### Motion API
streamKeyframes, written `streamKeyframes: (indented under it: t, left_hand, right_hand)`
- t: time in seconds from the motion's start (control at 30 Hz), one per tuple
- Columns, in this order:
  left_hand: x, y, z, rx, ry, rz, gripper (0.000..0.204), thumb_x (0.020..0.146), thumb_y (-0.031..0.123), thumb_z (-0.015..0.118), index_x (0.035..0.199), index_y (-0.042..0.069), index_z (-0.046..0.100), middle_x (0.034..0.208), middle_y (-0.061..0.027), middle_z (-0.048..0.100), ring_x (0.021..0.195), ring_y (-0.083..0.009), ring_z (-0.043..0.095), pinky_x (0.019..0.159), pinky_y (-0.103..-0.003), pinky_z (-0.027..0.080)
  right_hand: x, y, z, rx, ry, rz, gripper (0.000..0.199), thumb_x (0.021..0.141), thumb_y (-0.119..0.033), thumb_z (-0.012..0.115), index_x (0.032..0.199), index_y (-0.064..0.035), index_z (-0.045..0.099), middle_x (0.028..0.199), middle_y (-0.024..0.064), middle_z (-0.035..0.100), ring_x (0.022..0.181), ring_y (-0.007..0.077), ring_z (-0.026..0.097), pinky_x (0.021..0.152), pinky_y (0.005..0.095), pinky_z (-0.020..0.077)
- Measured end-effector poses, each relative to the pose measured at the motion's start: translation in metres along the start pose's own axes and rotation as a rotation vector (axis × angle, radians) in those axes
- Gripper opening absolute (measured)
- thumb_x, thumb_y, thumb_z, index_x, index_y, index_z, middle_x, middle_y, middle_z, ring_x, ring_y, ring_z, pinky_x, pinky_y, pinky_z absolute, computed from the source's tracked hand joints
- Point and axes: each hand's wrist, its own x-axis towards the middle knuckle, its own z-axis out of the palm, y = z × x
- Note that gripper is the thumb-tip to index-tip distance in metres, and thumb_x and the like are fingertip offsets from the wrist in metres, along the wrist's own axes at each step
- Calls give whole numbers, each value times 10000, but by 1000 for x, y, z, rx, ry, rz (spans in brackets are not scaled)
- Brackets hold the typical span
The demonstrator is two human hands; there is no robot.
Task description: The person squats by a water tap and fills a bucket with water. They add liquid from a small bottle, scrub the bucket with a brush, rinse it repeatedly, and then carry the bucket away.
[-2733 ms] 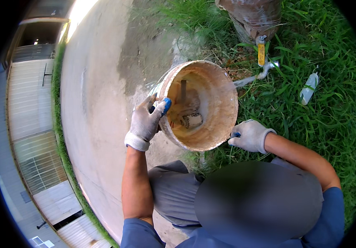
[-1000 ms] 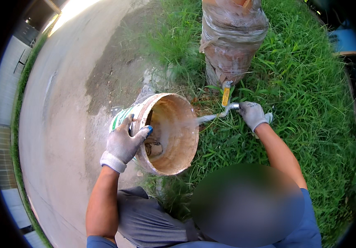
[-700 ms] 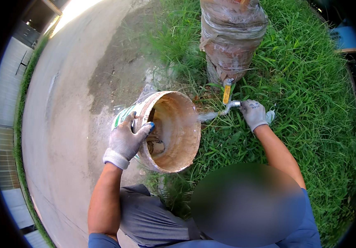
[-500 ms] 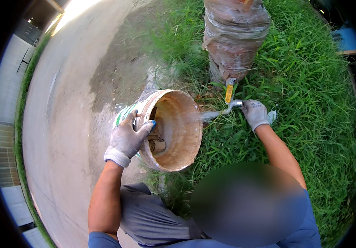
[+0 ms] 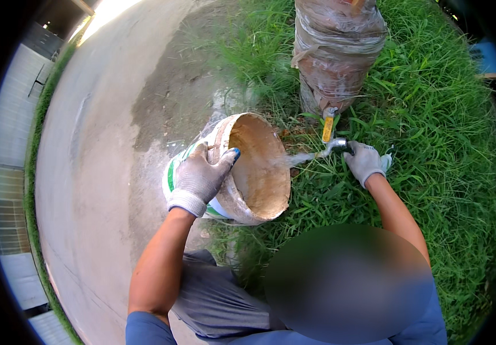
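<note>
A dirt-crusted white and green bucket (image 5: 259, 195) is tilted with its mouth to the right, a pale brown coat lining its inside. My left hand (image 5: 199, 175), in a grey-white glove, holds its near-left side, thumb along the rim. On the right, my gloved right hand (image 5: 365, 161) has its fingers closed round the black end of a metal tap (image 5: 335, 144). Water (image 5: 301, 159) sprays from the tap's spout leftward into the bucket. A yellow lever (image 5: 328, 129) sits above the tap. The bucket's deeper inside is partly hidden by my left hand.
A thick post wrapped in plastic film (image 5: 340, 52) stands behind the tap. Tall grass (image 5: 432, 149) surrounds it on the right. Concrete paving (image 5: 98, 190) with a dark wet patch (image 5: 167, 103) lies on the left. A blue object (image 5: 489, 59) shows at the far right.
The bucket has turned and tipped in my left hand, hiding the lumps seen inside it before. My left hand has moved up and right with it. Water still flows; my right hand stays at the tap.
</note>
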Motion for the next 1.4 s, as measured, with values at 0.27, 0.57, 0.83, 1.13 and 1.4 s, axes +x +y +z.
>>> streamKeyframes:
  t: [0.27, 0.57, 0.83, 1.13, 1.4]
  left_hand:
    - [0, -25, -4, -1, -9, 60, 811, 875, 623, 716, 1321, -49, 628, 1080, -285, 743, 1031, -408, 734, 932, -447, 557]
    - [0, -34, -5, -16, -13, 54, 817, 872, 631, 712, 1330, -40, 626, 1088, -296, 737, 1040, -412, 730, 935, -451, 556]
    - [4, -40, 0, -16, 2, 45, 812, 872, 589, 735, 1353, -55, 615, 1117, -294, 733, 1059, -408, 727, 946, -449, 550]
    - [-1, -34, -3, -60, -11, 100, 619, 900, 483, 750, 1239, -29, 664, 1087, -277, 731, 1022, -406, 725, 894, -453, 552]
    - [-5, -34, -10, -40, -38, 71, 674, 903, 515, 739, 1286, -31, 646, 1110, -289, 727, 1062, -418, 719, 919, -463, 550]
  right_hand:
    - [-48, -48, -28, 192, 275, -503, 475, 945, -401, 693, 1230, -21, 676, 1069, 168, 716, 996, 364, 688, 887, 459, 554]
    - [-30, -109, 66, -149, -376, -375, 281, 981, -230, 558, 1157, -27, 638, 1155, 200, 700, 1056, 371, 693, 898, 483, 564]
    - [-27, -129, 114, 53, -14, -720, 303, 1000, -121, 439, 1193, -4, 641, 1203, 233, 699, 1069, 424, 704, 917, 477, 578]
    - [-96, -70, 23, 35, -489, -513, 401, 955, -417, 636, 1211, -125, 735, 1317, 198, 675, 1163, 346, 675, 1008, 453, 533]
    - [-40, 47, -12, -13, -238, 329, 509, 956, -485, 649, 1140, -19, 736, 1104, 260, 737, 1065, 429, 698, 957, 479, 546]
